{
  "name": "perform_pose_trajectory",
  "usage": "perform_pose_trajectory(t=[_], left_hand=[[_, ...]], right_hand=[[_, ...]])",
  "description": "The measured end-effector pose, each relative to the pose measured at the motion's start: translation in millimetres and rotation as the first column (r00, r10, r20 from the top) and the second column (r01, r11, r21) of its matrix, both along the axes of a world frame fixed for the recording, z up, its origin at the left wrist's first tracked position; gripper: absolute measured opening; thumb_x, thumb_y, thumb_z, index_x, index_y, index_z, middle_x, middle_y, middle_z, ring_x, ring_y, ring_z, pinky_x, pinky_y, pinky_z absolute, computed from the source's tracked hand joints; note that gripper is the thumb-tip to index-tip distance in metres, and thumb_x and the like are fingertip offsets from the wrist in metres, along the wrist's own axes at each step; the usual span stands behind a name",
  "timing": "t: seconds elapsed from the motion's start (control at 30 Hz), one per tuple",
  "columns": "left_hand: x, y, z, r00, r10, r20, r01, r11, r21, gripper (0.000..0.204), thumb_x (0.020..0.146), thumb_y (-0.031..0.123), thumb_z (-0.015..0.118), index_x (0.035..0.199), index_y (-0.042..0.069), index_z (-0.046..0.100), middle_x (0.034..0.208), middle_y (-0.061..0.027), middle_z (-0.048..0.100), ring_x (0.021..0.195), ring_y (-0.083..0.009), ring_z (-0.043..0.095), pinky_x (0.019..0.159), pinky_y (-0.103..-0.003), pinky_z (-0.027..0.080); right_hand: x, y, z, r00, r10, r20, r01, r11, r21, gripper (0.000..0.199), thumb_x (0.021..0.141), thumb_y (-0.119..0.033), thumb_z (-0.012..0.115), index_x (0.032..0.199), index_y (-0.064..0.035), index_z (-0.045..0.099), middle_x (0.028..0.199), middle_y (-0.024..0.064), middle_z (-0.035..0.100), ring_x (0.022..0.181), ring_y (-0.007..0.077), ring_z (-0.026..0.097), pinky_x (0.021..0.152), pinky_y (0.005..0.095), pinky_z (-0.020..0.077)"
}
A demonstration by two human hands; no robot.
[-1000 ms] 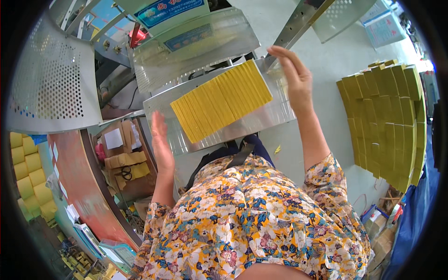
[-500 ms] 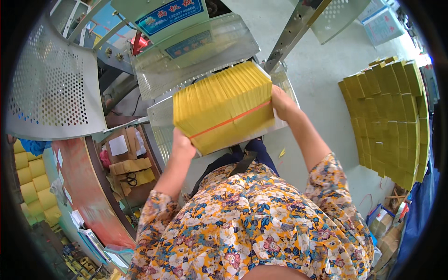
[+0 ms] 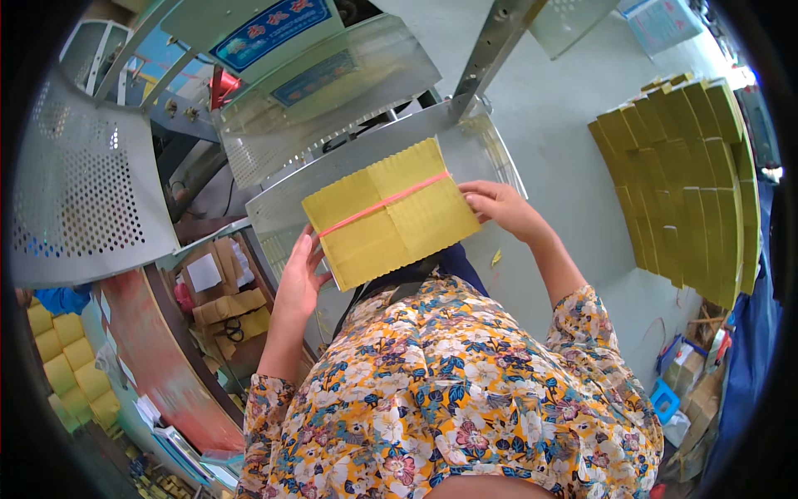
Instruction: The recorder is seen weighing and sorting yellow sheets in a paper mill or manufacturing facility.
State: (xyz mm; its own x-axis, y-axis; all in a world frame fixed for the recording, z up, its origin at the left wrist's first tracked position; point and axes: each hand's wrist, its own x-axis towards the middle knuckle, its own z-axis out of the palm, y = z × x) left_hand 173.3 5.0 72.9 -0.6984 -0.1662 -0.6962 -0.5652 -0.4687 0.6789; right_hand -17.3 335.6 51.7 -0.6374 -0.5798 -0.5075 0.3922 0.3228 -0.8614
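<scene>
At eight o'clock, the left hand [image 3: 298, 279] grips the near end of one yellow paper bundle [image 3: 391, 220], banded once by a pink strap [image 3: 382, 205], above the metal counter [image 3: 278, 200]. Probably heavy, with bendable edges; best held by both ends. At three o'clock, the right hand [image 3: 504, 209] grips the opposite end.

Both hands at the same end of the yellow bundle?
No, the left hand is at the left end of the bundle and the right hand at its right end.
</scene>
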Motion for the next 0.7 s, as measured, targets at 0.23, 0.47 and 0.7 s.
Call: perform_pose_trajectory(t=[0.23, 0.47, 0.7], left_hand=[[-5.2, 34.3, -10.0, 0.983, -0.021, -0.183, 0.025, 0.999, 0.022, 0.057, 0.103, 0.033, 0.049, 0.151, 0.007, 0.031, 0.149, -0.0128, 0.042, 0.134, -0.0256, 0.046, 0.108, -0.041, 0.041], [-2.5, 32.3, -23.1, 0.996, 0.027, -0.081, -0.021, 0.997, 0.080, 0.056, 0.100, 0.024, 0.052, 0.148, 0.004, 0.032, 0.142, -0.0156, 0.048, 0.130, -0.0277, 0.052, 0.107, -0.042, 0.044], [-1.0, 20.4, -32.3, 0.999, 0.049, -0.012, -0.046, 0.986, 0.163, 0.055, 0.101, 0.024, 0.052, 0.148, 0.004, 0.032, 0.142, -0.0154, 0.049, 0.129, -0.0288, 0.052, 0.107, -0.044, 0.045]], right_hand=[[30.8, 11.1, 11.8, 0.991, -0.046, -0.122, 0.048, 0.999, 0.012, 0.032, 0.093, -0.004, 0.059, 0.124, 0.0005, 0.065, 0.108, 0.0057, 0.072, 0.096, 0.0110, 0.066, 0.087, 0.0269, 0.0535], [37.3, 30.4, -0.7, 0.972, -0.181, -0.148, 0.169, 0.982, -0.085, 0.032, 0.090, -0.004, 0.062, 0.121, -0.0003, 0.066, 0.105, 0.0076, 0.073, 0.096, 0.0133, 0.067, 0.086, 0.0295, 0.0541], [45.4, 27.8, -18.4, 0.834, -0.089, -0.545, 0.088, 0.996, -0.029, 0.035, 0.084, -0.007, 0.065, 0.118, -0.0025, 0.066, 0.103, 0.0148, 0.071, 0.093, 0.0268, 0.070, 0.084, 0.0351, 0.0541]])
